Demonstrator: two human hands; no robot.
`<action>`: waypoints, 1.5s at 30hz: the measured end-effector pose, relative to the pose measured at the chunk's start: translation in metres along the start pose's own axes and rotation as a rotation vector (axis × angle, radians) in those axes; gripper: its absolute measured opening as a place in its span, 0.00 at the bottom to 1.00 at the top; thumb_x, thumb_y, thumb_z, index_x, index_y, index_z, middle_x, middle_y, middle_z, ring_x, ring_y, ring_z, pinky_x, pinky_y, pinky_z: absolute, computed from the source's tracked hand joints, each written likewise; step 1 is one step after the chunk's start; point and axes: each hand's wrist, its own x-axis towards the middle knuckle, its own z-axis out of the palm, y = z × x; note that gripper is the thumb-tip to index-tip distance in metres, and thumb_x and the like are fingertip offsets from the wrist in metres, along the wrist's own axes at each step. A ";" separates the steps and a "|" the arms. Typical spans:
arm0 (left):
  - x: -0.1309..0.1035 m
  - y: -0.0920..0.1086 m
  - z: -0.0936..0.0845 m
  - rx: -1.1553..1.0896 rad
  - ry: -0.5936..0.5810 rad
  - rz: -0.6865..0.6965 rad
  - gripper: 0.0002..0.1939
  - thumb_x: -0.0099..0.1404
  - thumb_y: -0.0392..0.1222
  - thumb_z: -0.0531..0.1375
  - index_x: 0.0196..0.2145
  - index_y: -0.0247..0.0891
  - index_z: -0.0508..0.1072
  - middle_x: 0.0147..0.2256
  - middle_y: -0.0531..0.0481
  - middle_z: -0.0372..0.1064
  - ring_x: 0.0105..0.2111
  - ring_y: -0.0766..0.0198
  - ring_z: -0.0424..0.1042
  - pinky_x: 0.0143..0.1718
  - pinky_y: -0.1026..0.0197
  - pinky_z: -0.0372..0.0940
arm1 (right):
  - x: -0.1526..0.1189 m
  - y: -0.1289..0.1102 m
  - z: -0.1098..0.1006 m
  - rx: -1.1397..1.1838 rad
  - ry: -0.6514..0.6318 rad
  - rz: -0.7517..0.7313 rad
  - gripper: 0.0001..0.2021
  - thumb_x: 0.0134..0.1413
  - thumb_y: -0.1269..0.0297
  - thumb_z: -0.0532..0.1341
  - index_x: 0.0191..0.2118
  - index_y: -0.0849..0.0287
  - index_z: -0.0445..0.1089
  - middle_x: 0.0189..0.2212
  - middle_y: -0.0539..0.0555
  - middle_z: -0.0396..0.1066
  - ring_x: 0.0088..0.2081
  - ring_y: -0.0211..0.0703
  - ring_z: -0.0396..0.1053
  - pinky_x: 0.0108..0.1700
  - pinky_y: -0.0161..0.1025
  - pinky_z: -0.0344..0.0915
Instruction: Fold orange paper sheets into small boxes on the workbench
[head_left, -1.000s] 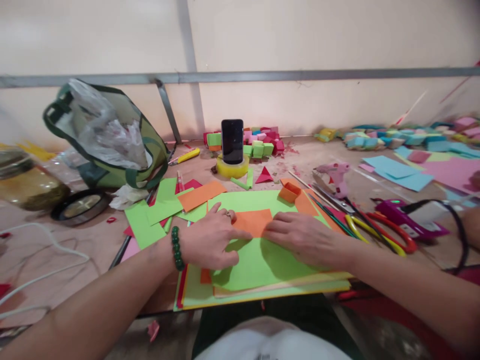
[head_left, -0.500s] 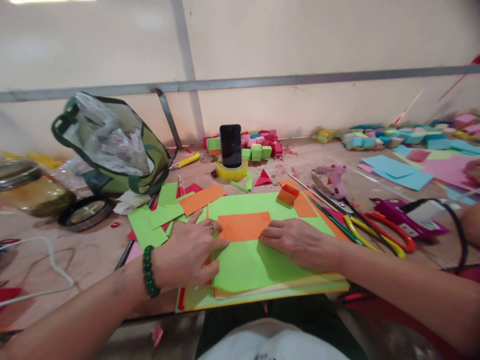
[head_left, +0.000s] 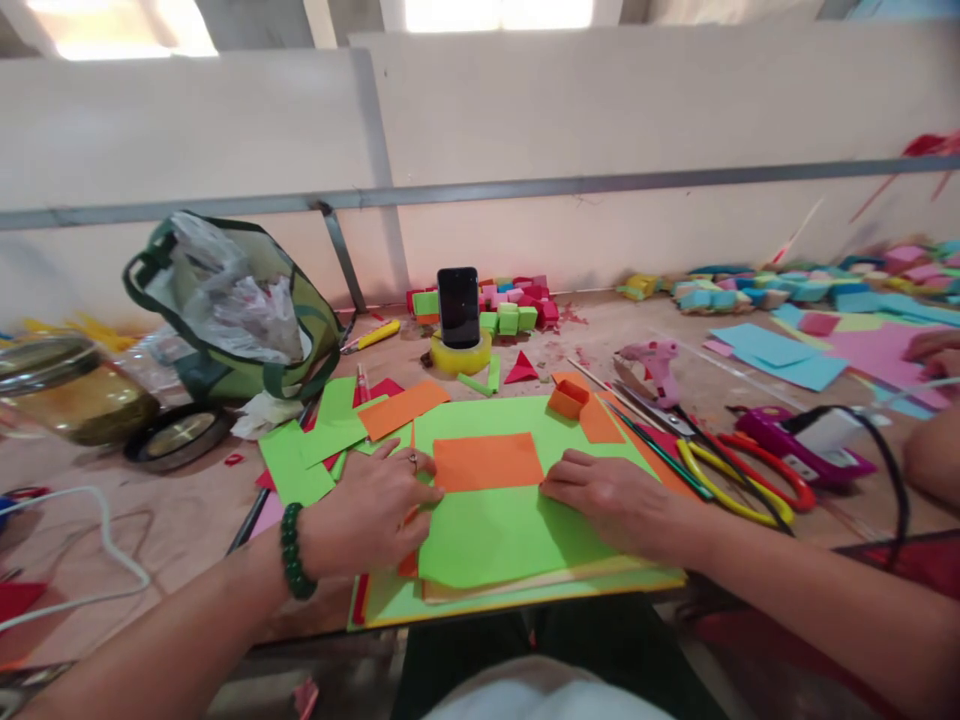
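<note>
An orange paper rectangle (head_left: 487,462) lies flat on a stack of green sheets (head_left: 517,535). My left hand (head_left: 382,495), a ring on one finger, rests with spread fingers at the rectangle's left edge and on the green sheet. At its lower right corner, my right hand (head_left: 600,495) lies with its fingertips on the paper, the fingers extended and close together. Neither hand grips anything that I can see. A small folded orange box (head_left: 570,397) sits near the back right of the stack, by an orange piece (head_left: 601,422).
Green strips (head_left: 296,465) lie left, below an open bag (head_left: 240,310) and a glass jar (head_left: 67,390). A phone (head_left: 458,308) stands in a yellow tape roll (head_left: 459,356). Scissors (head_left: 739,485) and a pink glue gun (head_left: 652,370) are right. Another person's hand (head_left: 934,350) shows far right.
The view has tilted up a little, showing more wall. My right hand has moved slightly right, off the orange rectangle toward its corner. My left hand stays beside the rectangle's left edge.
</note>
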 end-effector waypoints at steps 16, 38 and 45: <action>0.045 -0.018 0.015 -0.095 0.134 -0.081 0.37 0.54 0.60 0.64 0.55 0.36 0.69 0.52 0.34 0.64 0.49 0.46 0.66 0.51 0.48 0.61 | 0.038 -0.013 -0.027 0.071 -0.001 0.037 0.12 0.61 0.70 0.53 0.41 0.60 0.74 0.40 0.58 0.73 0.42 0.43 0.68 0.42 0.38 0.64; 0.048 -0.008 0.038 -0.637 0.504 -0.054 0.07 0.59 0.41 0.60 0.25 0.38 0.71 0.40 0.44 0.69 0.46 0.56 0.67 0.49 0.52 0.63 | 0.087 0.014 -0.003 0.052 0.398 0.001 0.14 0.53 0.70 0.62 0.46 0.60 0.70 0.43 0.59 0.72 0.47 0.48 0.67 0.48 0.47 0.67; 0.044 -0.013 0.028 -0.876 0.553 -0.098 0.18 0.65 0.50 0.54 0.48 0.39 0.72 0.54 0.41 0.63 0.57 0.52 0.59 0.58 0.45 0.55 | 0.079 0.015 -0.003 -0.051 0.684 -0.222 0.07 0.58 0.73 0.57 0.36 0.58 0.71 0.44 0.58 0.74 0.49 0.46 0.67 0.50 0.46 0.68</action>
